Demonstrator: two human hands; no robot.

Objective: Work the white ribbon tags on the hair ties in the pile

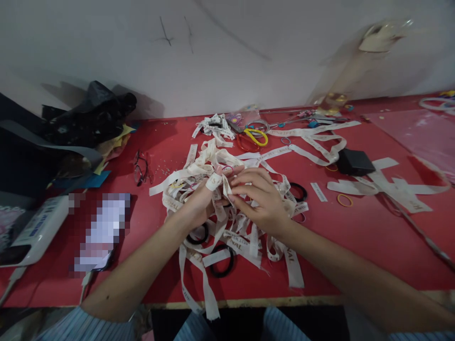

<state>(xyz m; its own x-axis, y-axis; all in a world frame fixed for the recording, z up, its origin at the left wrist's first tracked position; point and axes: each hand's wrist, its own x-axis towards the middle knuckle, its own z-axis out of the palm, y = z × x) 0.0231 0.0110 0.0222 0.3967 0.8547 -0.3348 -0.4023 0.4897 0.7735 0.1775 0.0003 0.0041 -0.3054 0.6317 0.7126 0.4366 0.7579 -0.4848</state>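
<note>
1. My left hand (202,202) has an off-white, printed fabric ribbon strip (214,182) looped round what looks like its thumb; fingers partly hidden, so their grip I cannot tell.
2. My right hand (262,199) is narrowed, thumb and fingers pinching the strip's folded free part.
3. Strip sits over a loose tangle of similar off-white ribbons (210,294) on the red, flat tabletop (156,279); a round black band (232,261) lies nearer me.
4. Handling, my judgement: very light, limp, maybe slippery; cut ends could fray. Best pinched flat, near the end.
</note>
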